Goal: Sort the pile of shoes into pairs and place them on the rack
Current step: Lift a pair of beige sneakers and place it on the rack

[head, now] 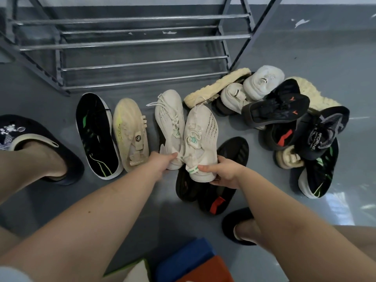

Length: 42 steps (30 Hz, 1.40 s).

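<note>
grey floor point(40, 94) carries everything here, with the metal rack point(134, 43) standing bare at 12 o'clock. at 9 o'clock a black shoe with green stripes point(95, 135) lies just beside a cream slip-on shoe point(130, 135), both pointing toward the rack. at the centre, 2 matching white knit shoes sit side by side and touching: the left hand point(162, 161) is closed on the heel of the left white shoe point(169, 123), and the right hand point(225, 171) is clamped around the heel of the right white shoe point(200, 139), which overlaps a black shoe with a red mark point(213, 192) at 6 o'clock. at 2 o'clock the pile of unsorted shoes point(284, 115) lies heaped, white, cream and black ones overlapping.
</note>
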Available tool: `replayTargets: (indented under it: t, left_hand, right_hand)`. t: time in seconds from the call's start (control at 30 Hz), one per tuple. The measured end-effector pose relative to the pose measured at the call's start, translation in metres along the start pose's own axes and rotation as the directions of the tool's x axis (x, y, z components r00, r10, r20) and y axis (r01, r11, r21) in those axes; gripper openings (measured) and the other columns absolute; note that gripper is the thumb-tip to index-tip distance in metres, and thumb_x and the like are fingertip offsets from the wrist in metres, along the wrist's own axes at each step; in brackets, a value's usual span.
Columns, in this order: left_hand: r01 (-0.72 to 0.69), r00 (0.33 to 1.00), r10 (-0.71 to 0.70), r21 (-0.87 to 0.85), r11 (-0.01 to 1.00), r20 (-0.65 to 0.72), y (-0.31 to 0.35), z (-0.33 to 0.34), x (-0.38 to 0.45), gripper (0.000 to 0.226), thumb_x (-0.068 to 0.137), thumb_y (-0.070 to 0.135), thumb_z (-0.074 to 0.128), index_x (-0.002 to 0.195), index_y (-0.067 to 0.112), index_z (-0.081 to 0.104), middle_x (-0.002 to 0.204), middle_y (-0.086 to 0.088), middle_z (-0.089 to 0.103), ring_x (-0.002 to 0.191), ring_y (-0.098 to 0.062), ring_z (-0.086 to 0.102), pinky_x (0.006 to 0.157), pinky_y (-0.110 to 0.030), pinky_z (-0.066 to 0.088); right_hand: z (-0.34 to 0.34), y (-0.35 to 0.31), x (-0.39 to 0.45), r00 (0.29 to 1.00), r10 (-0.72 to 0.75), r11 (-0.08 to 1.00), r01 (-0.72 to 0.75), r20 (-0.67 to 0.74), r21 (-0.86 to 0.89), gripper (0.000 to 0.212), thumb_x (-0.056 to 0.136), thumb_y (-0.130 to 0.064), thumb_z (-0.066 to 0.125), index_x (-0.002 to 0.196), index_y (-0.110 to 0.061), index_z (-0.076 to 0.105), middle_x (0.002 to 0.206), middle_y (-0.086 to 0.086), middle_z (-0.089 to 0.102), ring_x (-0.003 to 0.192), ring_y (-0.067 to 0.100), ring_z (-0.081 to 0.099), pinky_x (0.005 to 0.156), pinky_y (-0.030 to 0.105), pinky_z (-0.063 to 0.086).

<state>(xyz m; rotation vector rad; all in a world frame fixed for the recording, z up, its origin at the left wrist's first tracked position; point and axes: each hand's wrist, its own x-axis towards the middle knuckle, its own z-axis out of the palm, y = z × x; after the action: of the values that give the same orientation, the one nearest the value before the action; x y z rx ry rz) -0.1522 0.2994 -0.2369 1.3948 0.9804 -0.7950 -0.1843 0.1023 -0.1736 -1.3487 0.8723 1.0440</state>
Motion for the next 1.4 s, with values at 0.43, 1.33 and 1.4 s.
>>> replayTargets:
  t: [0.43, 1.33, 1.4]
  left_hand:
    - [0.087, 0.91, -0.025, -0.131, 0.988, 0.415, 0.023, -0.052, -0.085, 0.014, 0.094, 0.019, 0.053, 0.099, 0.009, 0.062, 0.077, -0.006, 0.075, 0.065, -0.018, 0.073, 0.059, -0.029, 0.06]
    - [-0.342, 0.814, 0.448, -0.318, 0.884, 0.37, 0.134, -0.081, -0.269, 0.015, 0.093, 0.02, 0.054, 0.101, 0.009, 0.059, 0.089, -0.007, 0.07, 0.082, -0.018, 0.064, 0.056, -0.025, 0.058]
    - [-0.362, 0.809, 0.468, -0.326, 0.873, 0.356, 0.14, -0.085, -0.285, 0.02, 0.092, 0.021, 0.055, 0.108, 0.009, 0.057, 0.096, -0.009, 0.067, 0.085, -0.02, 0.063, 0.056, -0.027, 0.058]
  right_hand:
    - [0.03, -0.015, -0.053, 0.994, -0.093, 0.953, 0.103, -0.05, 0.286, 0.038, 0.086, -0.016, 0.067, 0.122, -0.015, 0.055, 0.103, 0.0, 0.065, 0.089, 0.012, 0.061, 0.07, 0.025, 0.048]
    - [0.056, -0.111, -0.24, 0.841, -0.54, 0.825, 0.533, -0.017, 0.189, 0.014, 0.087, -0.015, 0.066, 0.1, -0.016, 0.06, 0.095, 0.004, 0.067, 0.081, 0.016, 0.059, 0.064, 0.025, 0.044]
    - [0.059, -0.115, -0.256, 0.826, -0.563, 0.814, 0.555, -0.002, 0.174, 0.017, 0.087, -0.017, 0.066, 0.103, -0.016, 0.061, 0.094, 0.003, 0.066, 0.08, 0.015, 0.057, 0.064, 0.024, 0.042]
